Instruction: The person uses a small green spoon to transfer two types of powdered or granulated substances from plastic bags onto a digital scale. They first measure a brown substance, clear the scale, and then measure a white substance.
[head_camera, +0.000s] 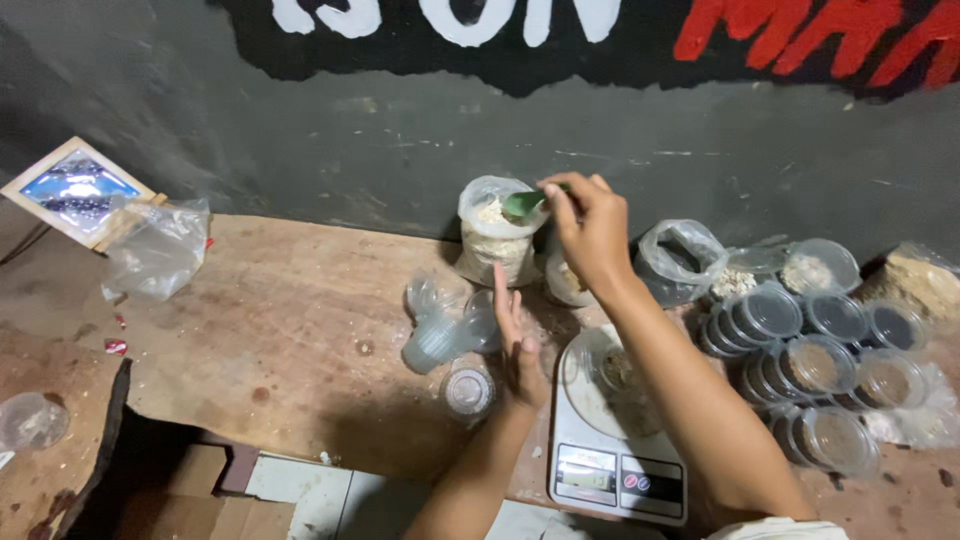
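Pinched between thumb and fingertips of the right hand, a small green scoop sits in a narrow, closed grip; its bowl lies at the open mouth of a clear plastic bag of pale flakes that stands upright against the dark wall. The right forearm crosses above a white digital kitchen scale, on whose platform a clear plastic cup with a little light material rests. The left hand holds nothing: fingers straight and together, the hand stands edge-on to the wooden table, just left of the scale. Just beside the left hand lie a few empty clear cups on their sides, and near them a single cup stands upright. Behind the right wrist sits a second, partly hidden bag, and to its right an open, nearly empty clear bag. Farther right, a cluster of lidded clear cups holds brownish contents, several stacked in rows. At the far left of the table lie a crumpled clear bag and a framed square panel leaning by the wall.
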